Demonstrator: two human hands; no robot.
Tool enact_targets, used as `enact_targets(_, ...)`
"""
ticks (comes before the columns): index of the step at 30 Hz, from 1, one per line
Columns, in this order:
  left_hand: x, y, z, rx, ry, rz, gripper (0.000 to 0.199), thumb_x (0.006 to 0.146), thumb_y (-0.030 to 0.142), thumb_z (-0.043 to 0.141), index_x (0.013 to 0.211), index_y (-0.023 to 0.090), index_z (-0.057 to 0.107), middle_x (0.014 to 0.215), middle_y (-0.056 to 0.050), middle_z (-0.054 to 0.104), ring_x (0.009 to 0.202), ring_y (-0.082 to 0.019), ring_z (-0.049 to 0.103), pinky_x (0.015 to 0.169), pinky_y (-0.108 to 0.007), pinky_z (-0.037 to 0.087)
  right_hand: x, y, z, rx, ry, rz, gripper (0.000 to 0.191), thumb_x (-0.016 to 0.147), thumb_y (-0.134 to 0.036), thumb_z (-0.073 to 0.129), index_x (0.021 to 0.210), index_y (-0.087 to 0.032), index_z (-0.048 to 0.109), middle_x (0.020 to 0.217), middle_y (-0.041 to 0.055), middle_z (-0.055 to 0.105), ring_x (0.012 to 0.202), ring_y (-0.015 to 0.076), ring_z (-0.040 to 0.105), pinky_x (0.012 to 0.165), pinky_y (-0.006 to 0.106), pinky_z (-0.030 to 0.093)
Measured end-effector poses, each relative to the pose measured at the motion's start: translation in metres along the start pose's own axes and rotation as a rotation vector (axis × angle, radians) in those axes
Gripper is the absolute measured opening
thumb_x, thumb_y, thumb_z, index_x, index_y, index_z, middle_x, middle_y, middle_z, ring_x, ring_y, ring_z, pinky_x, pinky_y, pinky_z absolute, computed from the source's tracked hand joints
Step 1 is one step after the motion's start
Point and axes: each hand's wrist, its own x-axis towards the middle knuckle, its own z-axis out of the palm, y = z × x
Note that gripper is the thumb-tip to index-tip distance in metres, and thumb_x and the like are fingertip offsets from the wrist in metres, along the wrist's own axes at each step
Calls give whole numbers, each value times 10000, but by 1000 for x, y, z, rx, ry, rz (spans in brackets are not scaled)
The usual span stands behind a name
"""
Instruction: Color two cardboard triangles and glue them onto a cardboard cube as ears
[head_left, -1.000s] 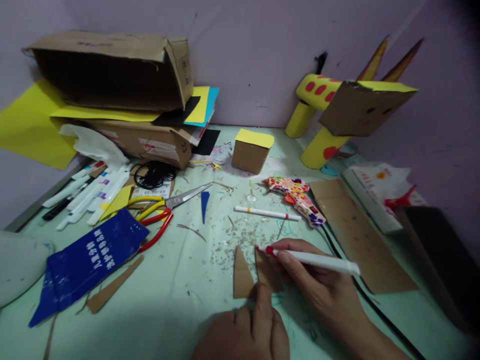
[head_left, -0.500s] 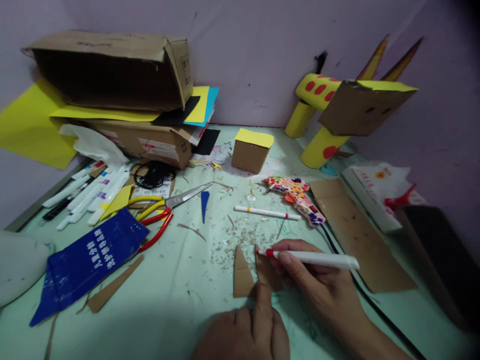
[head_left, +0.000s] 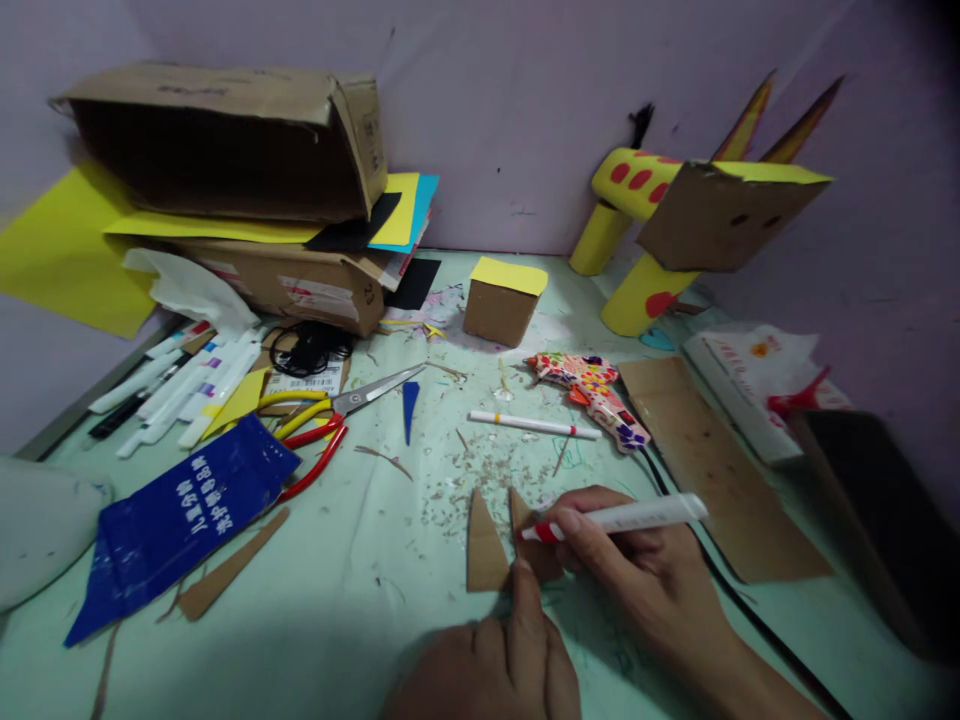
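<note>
My right hand clamps the marker at one cut piece; my left hand fingers it, grip unclear. The other piece looks uncoloured.

Single head view looks forward and down, seemingly fairly close.

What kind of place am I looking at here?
Probably a home craft table pushed against a wall: a glue gun, scissors and a bundle of markers lie among cardboard scraps, and a spotted yellow cardboard animal stands at the back.
</note>
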Motion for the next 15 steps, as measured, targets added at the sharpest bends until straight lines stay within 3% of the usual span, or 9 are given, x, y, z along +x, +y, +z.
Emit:
enact_targets(4, 1, 0, 0, -12, 33, -11, 123, 765, 32, 502, 832, 100, 580, 910, -153, 722, 395, -71, 514, 350, -172, 347, 1, 7, -4, -56, 6, -43, 166, 854, -333, 607, 827, -187, 681, 684, 6, 653, 589, 119, 556, 522, 195, 431)
enact_targets(9, 3, 0, 5, 2, 60, -11, 111, 751, 34, 510, 809, 102, 575, 883, -151, 727, 369, -79, 507, 341, -190, 330, 0, -2, 0, -14, 12, 11, 229, 832, -357, 621, 704, -177, 682, 561, -15, 597, 512, 102, 510, 491, 194, 400)
enact_targets(11, 4, 0, 8, -17, 138, -21, 123, 739, 37, 490, 791, 115, 570, 841, -129, 733, 379, -96, 528, 339, -204, 333, 1, -4, -1, -19, 27, 20, 253, 824, -375, 629, 684, -171, 684, 547, -15, 584, 492, 93, 482, 470, 192, 380)
enact_targets(14, 4, -1, 8, -199, 330, -194, 98, 738, 89, 501, 770, 170, 547, 615, -17, 685, 367, -103, 520, 339, -210, 314, 5, 0, -7, 1, 68, 51, 330, 818, -450, 622, 673, -157, 668, 527, -7, 567, 475, 92, 460, 437, 189, 360)
enact_targets(15, 4, -3, 5, -289, 339, -274, 69, 739, 129, 527, 767, 191, 536, 524, 30, 620, 343, -97, 487, 337, -207, 299, 7, 1, -9, 42, 85, 72, 348, 805, -478, 630, 678, -155, 661, 522, -5, 567, 470, 92, 464, 425, 185, 359)
